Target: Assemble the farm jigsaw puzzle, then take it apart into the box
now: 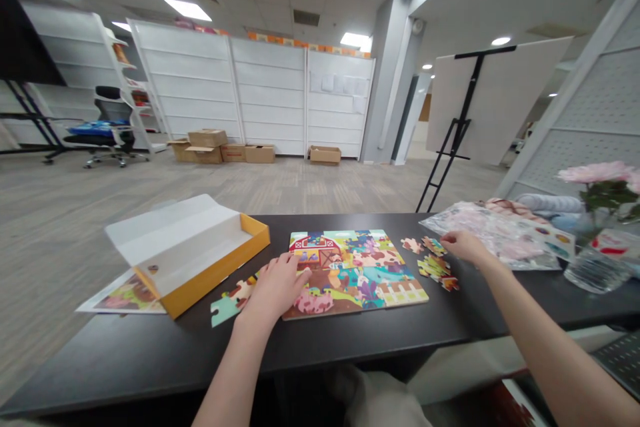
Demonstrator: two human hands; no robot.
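Note:
A colourful farm-scene jigsaw puzzle point(370, 273) lies on the black table, with a red barn, cows and a pink pig in its picture. My left hand point(280, 283) rests palm down over the puzzle's left edge, its fingers stretched out. Beside and partly under that hand are loose puzzle pieces point(225, 310). To the right of the puzzle, my right hand point(465, 245) has its fingertips pressed together at the edge of a puzzle piece point(434, 246). A pinkish piece point(411, 245) and several overlapping pieces point(436, 268) lie close by.
An open yellow box point(215, 273) with a white lid stands at the left, over a printed sheet point(123, 293). At the right are a clear plastic bag point(500, 237) and a glass vase point(597, 267) with pink flowers. The table's front edge point(350, 347) runs before me.

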